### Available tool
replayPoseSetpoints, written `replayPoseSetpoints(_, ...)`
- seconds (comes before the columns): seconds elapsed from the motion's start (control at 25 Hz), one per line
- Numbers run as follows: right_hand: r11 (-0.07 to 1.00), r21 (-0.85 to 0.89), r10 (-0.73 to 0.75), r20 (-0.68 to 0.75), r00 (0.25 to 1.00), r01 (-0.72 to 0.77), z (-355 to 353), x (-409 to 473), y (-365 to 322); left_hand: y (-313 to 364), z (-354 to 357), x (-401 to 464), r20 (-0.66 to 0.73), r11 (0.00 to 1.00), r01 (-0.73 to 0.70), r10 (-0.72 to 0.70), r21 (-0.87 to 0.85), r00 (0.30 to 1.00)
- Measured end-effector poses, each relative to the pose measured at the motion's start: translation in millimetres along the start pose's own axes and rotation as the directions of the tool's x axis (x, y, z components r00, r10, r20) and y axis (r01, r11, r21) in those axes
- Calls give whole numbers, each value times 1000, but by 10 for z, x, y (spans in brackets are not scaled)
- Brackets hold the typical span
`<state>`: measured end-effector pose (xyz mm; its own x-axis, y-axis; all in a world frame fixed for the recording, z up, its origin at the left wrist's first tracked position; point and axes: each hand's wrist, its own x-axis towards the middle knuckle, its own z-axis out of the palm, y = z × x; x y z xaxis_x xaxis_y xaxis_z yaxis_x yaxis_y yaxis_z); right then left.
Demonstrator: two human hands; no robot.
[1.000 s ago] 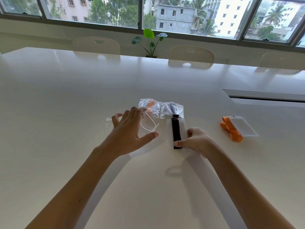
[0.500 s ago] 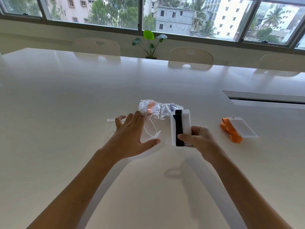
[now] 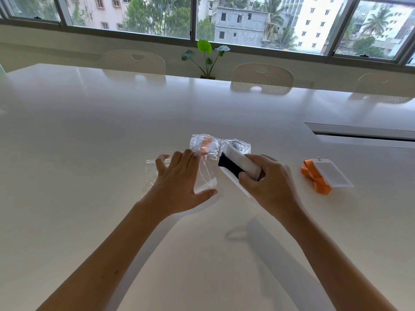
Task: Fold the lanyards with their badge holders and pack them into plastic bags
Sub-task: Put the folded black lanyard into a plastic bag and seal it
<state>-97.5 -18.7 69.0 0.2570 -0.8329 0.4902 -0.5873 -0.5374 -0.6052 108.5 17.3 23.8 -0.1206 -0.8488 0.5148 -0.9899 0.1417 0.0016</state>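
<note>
Now, left hand [image 3: 179, 178] spread flat on crinkly clear bag [image 3: 150, 173], right hand [image 3: 267, 182] gripping folded black lanyard [image 3: 229, 166].

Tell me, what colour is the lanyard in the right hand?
Black. The lanyard lies folded against a white badge holder in the right hand; head view.

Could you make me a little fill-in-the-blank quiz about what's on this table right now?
1. The right hand holds a white badge holder wrapped with a folded ____ lanyard.
2. The left hand rests on an empty clear ____ bag.
3. The unpacked badge holder on the right has an ____ lanyard.

Missing words: black; plastic; orange
</note>
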Motion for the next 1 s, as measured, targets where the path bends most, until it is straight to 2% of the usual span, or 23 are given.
replayPoseSetpoints(0.2,999,-16,38,20,999,-37,18,5,-120,24,21,3,-35,999,14,-13,36,999)
replayPoseSetpoints(0.4,977,157,142,27,990,-144,11,70,-88,12,21,9,-33,999,27,-26,31,999)
replayPoseSetpoints(0.52,932,284,186,158,970,-225,11,93,-69,-1,6,12,-30,1000,21,-21,6,999)
replayPoseSetpoints(0.72,820,433,212,379,901,-375,13,158,-19,15,-8,11,-5,996,-65,65,-59,998)
replayPoseSetpoints(1.0,724,521,164,507,846,-452,-72,273,20,26,-5,5,-10,995,-74,73,-71,997)
